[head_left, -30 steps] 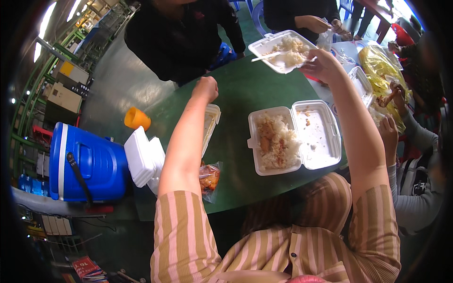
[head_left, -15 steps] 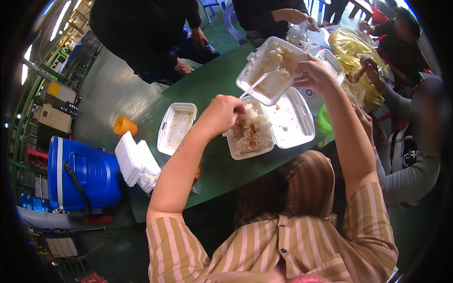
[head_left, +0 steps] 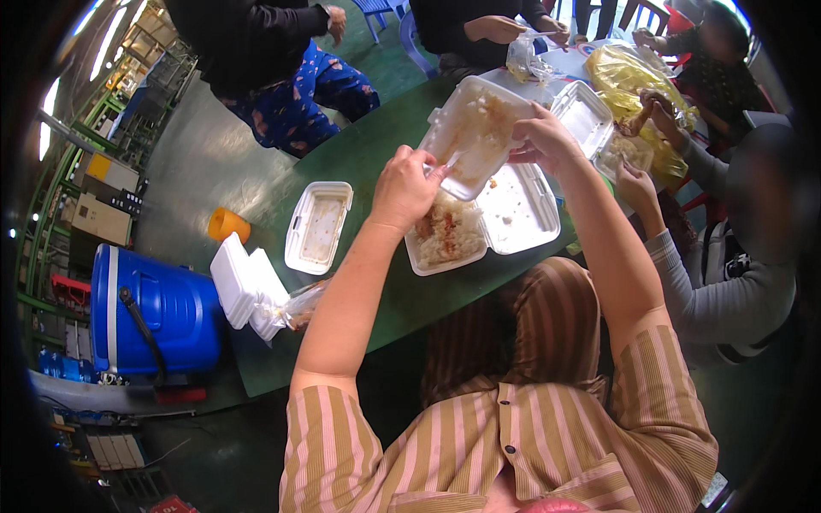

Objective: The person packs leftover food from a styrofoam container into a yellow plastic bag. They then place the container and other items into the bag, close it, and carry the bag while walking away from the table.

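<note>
Foam tray (head_left: 483,128), upper centre of frame, tilted above open rice box (head_left: 532,214). Right hand (head_left: 539,141) grips tray's right rim; left hand (head_left: 406,188) pinches white utensil (head_left: 454,159). Judged best: tray low, tilt steady, short gentle scrapes toward box.

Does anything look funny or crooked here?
Yes, one thing looks askew: a white foam box is tipped steeply in the right hand's grip, above an open box of rice. That looks odd because another foam box, further left, sits flat on the green table.
</note>
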The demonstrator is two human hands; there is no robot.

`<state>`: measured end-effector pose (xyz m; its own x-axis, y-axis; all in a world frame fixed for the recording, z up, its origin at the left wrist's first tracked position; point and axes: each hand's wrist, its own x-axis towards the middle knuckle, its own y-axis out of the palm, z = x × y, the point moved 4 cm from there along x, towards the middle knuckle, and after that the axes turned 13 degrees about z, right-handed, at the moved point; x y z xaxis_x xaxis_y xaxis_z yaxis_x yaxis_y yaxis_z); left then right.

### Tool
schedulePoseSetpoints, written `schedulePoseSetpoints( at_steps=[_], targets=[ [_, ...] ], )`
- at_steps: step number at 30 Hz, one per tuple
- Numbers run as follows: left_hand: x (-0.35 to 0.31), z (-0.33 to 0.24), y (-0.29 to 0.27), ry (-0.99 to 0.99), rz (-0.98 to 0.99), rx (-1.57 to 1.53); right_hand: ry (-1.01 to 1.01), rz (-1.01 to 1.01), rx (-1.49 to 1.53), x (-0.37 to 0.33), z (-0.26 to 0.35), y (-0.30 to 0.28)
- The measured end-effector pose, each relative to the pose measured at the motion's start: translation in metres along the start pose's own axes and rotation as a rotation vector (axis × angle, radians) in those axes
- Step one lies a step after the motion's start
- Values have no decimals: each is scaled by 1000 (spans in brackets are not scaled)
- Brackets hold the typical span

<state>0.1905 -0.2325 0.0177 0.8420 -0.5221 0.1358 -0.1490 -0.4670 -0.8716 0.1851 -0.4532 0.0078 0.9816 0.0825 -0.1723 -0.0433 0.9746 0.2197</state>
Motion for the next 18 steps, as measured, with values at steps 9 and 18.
schedulePoseSetpoints(
  at_steps=[9,18],
  targets=[
    [1,-6,-10,23,-79,40,25,2,-72,-1,-9,6],
    [39,-26,-25,322,-300,569,-8,48,-103,-1,-3,20]
  ],
)
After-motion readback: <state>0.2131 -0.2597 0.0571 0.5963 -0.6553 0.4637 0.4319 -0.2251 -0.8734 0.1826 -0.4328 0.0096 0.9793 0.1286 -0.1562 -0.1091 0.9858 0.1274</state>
